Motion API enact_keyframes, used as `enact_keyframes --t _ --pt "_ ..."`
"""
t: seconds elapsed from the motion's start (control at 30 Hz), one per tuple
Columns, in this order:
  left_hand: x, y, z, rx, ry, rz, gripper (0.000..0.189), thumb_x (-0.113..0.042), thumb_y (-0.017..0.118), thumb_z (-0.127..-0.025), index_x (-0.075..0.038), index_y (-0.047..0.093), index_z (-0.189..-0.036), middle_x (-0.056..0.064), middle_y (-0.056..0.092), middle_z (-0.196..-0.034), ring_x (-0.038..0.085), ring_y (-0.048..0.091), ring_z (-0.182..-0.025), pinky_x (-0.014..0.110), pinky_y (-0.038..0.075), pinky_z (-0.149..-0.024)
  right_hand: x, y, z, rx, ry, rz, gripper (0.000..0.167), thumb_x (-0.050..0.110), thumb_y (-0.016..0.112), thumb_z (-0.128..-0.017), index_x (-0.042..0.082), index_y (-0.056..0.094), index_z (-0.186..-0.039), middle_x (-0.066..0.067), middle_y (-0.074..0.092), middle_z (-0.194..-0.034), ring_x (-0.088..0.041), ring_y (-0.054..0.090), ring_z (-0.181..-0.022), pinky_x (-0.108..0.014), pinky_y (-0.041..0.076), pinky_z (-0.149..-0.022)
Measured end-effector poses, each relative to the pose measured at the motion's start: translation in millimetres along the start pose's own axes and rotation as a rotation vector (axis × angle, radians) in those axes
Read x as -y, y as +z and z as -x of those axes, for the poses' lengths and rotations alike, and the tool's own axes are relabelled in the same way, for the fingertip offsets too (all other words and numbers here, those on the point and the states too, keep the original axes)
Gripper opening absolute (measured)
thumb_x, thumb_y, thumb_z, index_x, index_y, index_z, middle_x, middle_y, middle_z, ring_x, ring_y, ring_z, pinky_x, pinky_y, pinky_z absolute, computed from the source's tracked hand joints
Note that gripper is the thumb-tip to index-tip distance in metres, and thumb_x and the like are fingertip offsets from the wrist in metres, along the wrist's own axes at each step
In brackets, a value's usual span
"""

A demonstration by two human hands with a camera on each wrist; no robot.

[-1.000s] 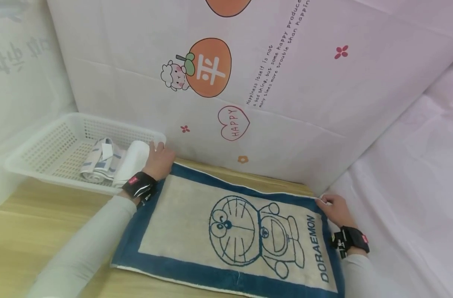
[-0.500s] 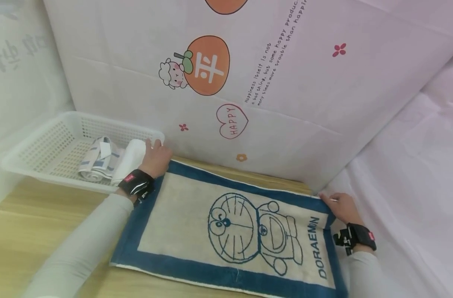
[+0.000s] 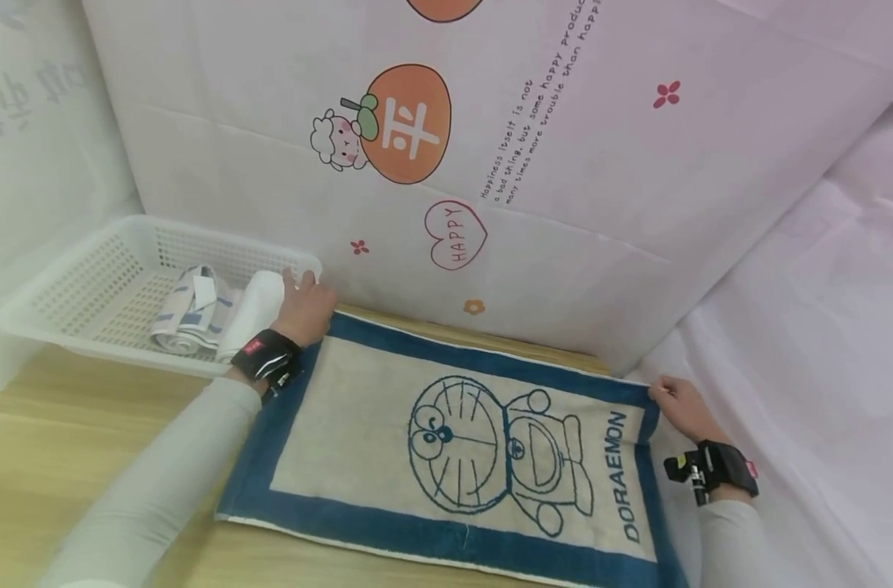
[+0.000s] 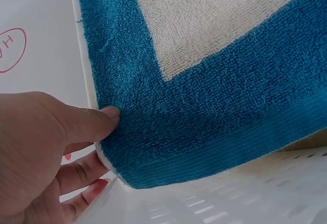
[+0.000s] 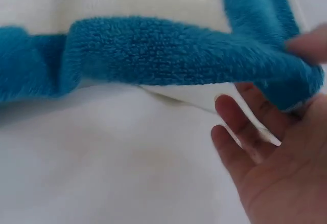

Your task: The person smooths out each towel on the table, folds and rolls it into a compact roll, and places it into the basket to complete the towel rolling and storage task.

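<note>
A blue-bordered cream towel (image 3: 358,425) with a cartoon figure and the word DORAEMON lies spread over the wooden table. My left hand (image 3: 305,310) pinches its far left corner beside the basket; in the left wrist view the thumb (image 4: 104,121) presses on the blue border with fingers beneath. At the far right corner my right hand (image 3: 685,406) pinches the border. The right wrist view shows that corner raised and the border (image 5: 153,50) sagging in a fold, with the other fingers of the right hand (image 5: 278,157) spread below it.
A white perforated basket (image 3: 72,339) stands at the left, touching or close to the left hand. Inside are a rolled striped towel (image 3: 193,314) and a rolled white towel (image 3: 255,306). A printed sheet (image 3: 564,269) rises behind the table (image 3: 64,457); white cloth (image 3: 806,327) hangs at the right.
My right hand has moved to the right, drawing the towel's far right corner with it. The far edge looks straighter. The left hand keeps its place at the left corner.
</note>
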State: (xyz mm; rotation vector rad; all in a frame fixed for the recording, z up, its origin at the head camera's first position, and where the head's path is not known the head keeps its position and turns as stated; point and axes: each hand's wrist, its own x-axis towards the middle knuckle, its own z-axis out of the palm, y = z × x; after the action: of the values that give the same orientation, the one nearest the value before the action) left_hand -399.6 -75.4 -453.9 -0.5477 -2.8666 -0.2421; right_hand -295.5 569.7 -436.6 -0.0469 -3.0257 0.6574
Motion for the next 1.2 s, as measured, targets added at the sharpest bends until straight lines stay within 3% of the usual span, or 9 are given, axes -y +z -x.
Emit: enact_keyframes --t 0.13,0.27,0.37,0.5,0.7,0.87,0.97,1.07,1.2 --pt "0.4 -1.4 -0.6 -0.006 0.007 -0.003 0.011 0.002 0.07 -0.082 0.002 0.068 -0.093 0.024 0.069 -0.095 0.048 0.05 -0.114 0.079 0.017 -0.111 1.3 -2.6 -3.3 -0.124 -0.029 -0.009 0.025 0.027 0.054 -0.105 0.003 0.052 -0.099 -0.012 0.056 -0.084 -0.014 0.049 -0.067 -0.028 0.037 -0.055" --pt "-1.6 -2.3 -1.3 -0.005 0.007 -0.004 0.009 0.003 0.069 -0.082 0.002 0.068 -0.091 0.024 0.069 -0.094 0.048 0.05 -0.112 0.08 0.016 -0.111 -1.6 4.8 -8.1 -0.177 -0.008 0.08 0.036 0.04 0.061 -0.1 0.004 0.057 -0.102 -0.013 0.06 -0.087 -0.02 0.052 -0.071 -0.029 0.039 -0.058" --pt "-3.7 -2.2 -2.1 0.0 0.005 -0.003 0.008 0.002 0.069 -0.082 0.002 0.069 -0.09 0.024 0.069 -0.094 0.048 0.05 -0.114 0.079 0.015 -0.112 -6.4 15.0 -11.5 -0.146 -0.003 0.117 0.034 0.038 0.066 -0.098 0.004 0.06 -0.098 -0.011 0.061 -0.085 -0.022 0.052 -0.072 -0.031 0.04 -0.061" --pt "-4.6 -1.8 -2.9 0.007 0.01 0.002 0.008 0.003 0.07 -0.081 0.003 0.069 -0.089 0.024 0.069 -0.095 0.049 0.05 -0.114 0.079 0.015 -0.112 -13.8 26.2 -12.2 -0.045 -0.016 0.091 0.019 0.02 0.071 -0.095 0.002 0.064 -0.096 -0.009 0.065 -0.084 -0.02 0.056 -0.073 -0.031 0.044 -0.063" --pt "-3.6 -0.8 -4.2 -0.004 0.029 -0.001 0.008 0.005 0.07 -0.08 0.001 0.069 -0.088 0.024 0.069 -0.093 0.049 0.051 -0.113 0.079 0.016 -0.111 -17.7 27.0 -8.8 0.042 0.009 0.053 0.01 0.004 0.07 -0.087 -0.001 0.067 -0.094 -0.014 0.071 -0.086 -0.022 0.063 -0.076 -0.033 0.05 -0.064" --pt "-0.9 -4.0 -1.0 -0.025 0.054 0.017 0.008 0.006 0.069 -0.081 -0.001 0.07 -0.084 0.02 0.069 -0.088 0.045 0.053 -0.105 0.073 0.027 -0.109 -15.4 20.1 -7.3 -0.067 -0.01 0.091 0.007 0.004 0.069 -0.086 -0.002 0.069 -0.091 -0.017 0.072 -0.085 -0.026 0.065 -0.077 -0.033 0.049 -0.063" --pt "0.2 -8.3 2.2 -0.052 0.074 0.037 0.009 0.006 0.068 -0.082 -0.002 0.07 -0.081 0.016 0.068 -0.082 0.04 0.053 -0.095 0.061 0.04 -0.096 -12.3 15.9 -5.6 -0.136 -0.02 0.1 0.009 0.004 0.068 -0.086 -0.003 0.069 -0.09 -0.02 0.071 -0.086 -0.028 0.066 -0.076 -0.034 0.049 -0.064" --pt "1.2 -13.7 5.9 -0.082 0.103 0.072 0.009 0.006 0.067 -0.085 -0.001 0.07 -0.081 0.014 0.067 -0.078 0.036 0.052 -0.089 0.05 0.043 -0.081 -7.7 12.4 -0.1 -0.185 -0.007 0.107 0.009 0.004 0.068 -0.085 -0.004 0.069 -0.089 -0.021 0.069 -0.084 -0.027 0.063 -0.073 -0.032 0.047 -0.061" --pt "0.5 -22.5 13.0 -0.095 0.119 0.144 0.005 0.003 0.069 -0.088 0.001 0.073 -0.089 0.014 0.07 -0.083 0.034 0.054 -0.088 0.046 0.045 -0.08 -3.4 9.8 10.7 -0.247 0.008 0.113 0.007 0.002 0.067 -0.084 -0.004 0.069 -0.086 -0.018 0.068 -0.08 -0.024 0.059 -0.068 -0.031 0.044 -0.057"
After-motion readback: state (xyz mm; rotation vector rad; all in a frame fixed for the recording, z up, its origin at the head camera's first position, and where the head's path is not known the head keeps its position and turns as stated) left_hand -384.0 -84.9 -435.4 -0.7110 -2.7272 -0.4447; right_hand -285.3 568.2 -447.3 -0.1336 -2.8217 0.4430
